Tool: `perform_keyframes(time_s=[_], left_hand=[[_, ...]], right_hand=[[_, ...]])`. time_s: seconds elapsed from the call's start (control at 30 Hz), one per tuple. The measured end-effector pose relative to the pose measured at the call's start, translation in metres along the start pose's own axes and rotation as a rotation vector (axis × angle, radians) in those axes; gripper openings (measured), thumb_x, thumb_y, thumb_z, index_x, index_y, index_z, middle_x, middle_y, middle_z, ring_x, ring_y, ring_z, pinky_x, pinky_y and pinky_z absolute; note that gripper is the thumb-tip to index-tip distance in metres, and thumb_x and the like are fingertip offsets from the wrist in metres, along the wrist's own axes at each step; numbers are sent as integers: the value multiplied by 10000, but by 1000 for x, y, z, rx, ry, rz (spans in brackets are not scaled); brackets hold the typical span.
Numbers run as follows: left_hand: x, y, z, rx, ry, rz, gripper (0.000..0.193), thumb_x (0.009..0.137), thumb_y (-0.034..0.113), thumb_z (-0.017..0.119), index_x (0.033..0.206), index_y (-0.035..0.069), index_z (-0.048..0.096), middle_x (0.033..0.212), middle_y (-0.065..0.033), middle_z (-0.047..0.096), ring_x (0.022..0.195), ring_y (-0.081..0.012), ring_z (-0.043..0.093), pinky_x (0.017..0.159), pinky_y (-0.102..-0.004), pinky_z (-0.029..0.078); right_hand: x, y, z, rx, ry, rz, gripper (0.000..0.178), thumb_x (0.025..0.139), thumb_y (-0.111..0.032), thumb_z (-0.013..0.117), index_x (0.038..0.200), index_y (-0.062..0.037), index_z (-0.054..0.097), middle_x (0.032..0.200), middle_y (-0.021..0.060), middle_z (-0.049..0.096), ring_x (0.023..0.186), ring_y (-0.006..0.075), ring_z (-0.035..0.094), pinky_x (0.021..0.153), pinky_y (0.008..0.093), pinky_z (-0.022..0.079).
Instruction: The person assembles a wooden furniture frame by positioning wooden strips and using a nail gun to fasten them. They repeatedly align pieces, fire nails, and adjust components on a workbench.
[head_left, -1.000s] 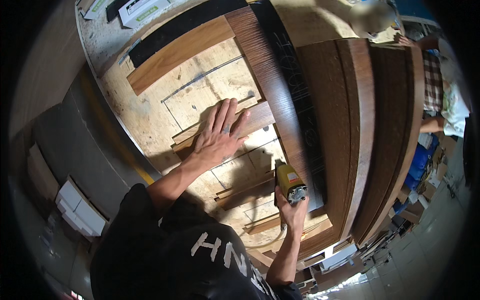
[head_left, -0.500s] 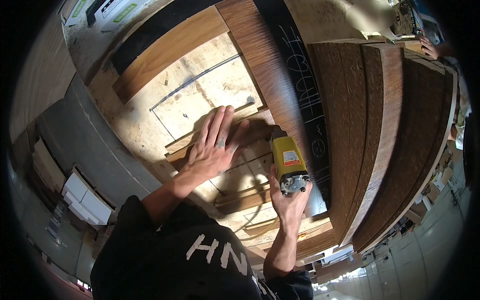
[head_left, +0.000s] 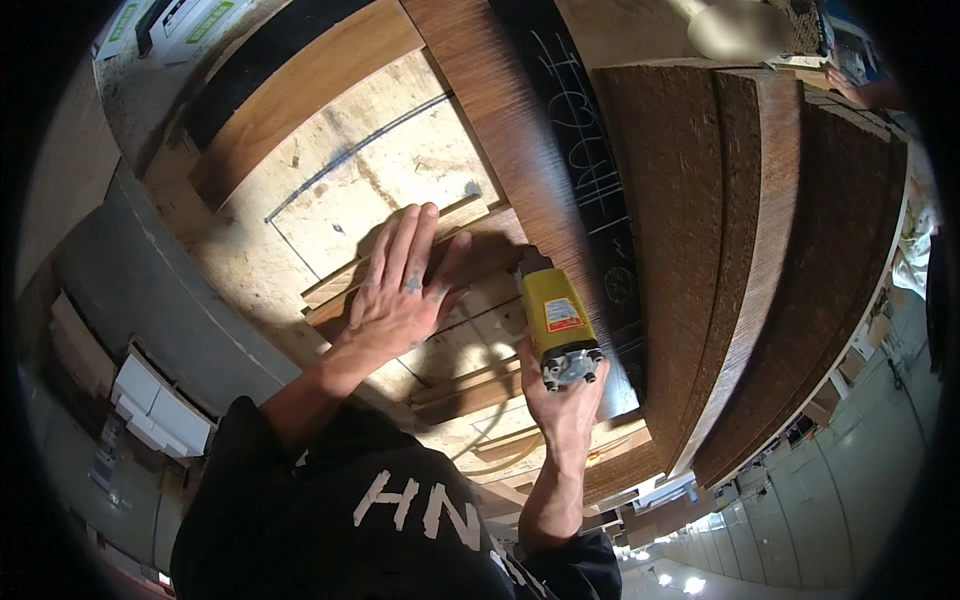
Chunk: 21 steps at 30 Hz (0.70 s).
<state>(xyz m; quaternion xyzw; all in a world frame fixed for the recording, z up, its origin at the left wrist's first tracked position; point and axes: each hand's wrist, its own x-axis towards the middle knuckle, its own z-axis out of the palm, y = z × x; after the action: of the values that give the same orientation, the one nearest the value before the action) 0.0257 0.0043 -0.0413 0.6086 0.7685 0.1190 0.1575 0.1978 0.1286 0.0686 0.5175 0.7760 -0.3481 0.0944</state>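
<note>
In my right hand (head_left: 566,405) is a yellow air nail gun (head_left: 558,312), its fingers wrapped round the grip. The gun's nose meets the corner where a short brown wooden crosspiece (head_left: 490,240) joins a long brown wood-grain board (head_left: 500,110). My left hand (head_left: 395,305) lies across the crosspiece with its fingers stretched out and the thumb apart. That hand presses from above rather than gripping, and it covers part of the crosspiece. Under the pieces lies a pale plywood sheet (head_left: 350,190) with dark drawn lines.
Several brown boards (head_left: 765,250) stand on edge to the right. Another brown strip (head_left: 300,95) lies at the far left of the plywood. A thin hose (head_left: 500,458) curves beneath my right wrist. At the far right, another person's hand (head_left: 848,88) rests near the stack.
The whole scene has shifted slightly left in view. Both hands and the nail gun keep nearly the same places against the boards.
</note>
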Motion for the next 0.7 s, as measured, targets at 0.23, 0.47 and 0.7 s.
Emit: perform_keyframes(time_s=[0.23, 0.47, 0.7], left_hand=[[2, -1, -1, 2, 53, 9, 778, 909, 404, 731, 1546, 97, 409, 1595, -321, 304, 1483, -477, 307, 1196, -576, 302], [1, 0, -3, -24, -32, -13, 771, 932, 403, 701, 1564, 100, 381, 1608, -327, 278, 1494, -482, 280, 1205, -582, 281], [-5, 2, 2, 43, -141, -10, 690, 1040, 365, 486, 1634, 97, 261, 1643, -340, 169, 1535, -473, 176, 1267, -557, 148]], right_hand=[[7, -4, -3, 151, -6, 22, 364, 764, -135, 850, 1027, 33, 663, 819, 181, 738, 670, 301, 747, 686, 384, 614], [0, -5, -3, -87, 55, -56, 438, 730, -150, 878, 1073, 31, 674, 854, 162, 739, 719, 310, 730, 758, 417, 567], [21, -20, -7, 86, 14, -20, 195, 861, -97, 725, 978, 58, 741, 852, 188, 768, 746, 252, 767, 694, 357, 598]])
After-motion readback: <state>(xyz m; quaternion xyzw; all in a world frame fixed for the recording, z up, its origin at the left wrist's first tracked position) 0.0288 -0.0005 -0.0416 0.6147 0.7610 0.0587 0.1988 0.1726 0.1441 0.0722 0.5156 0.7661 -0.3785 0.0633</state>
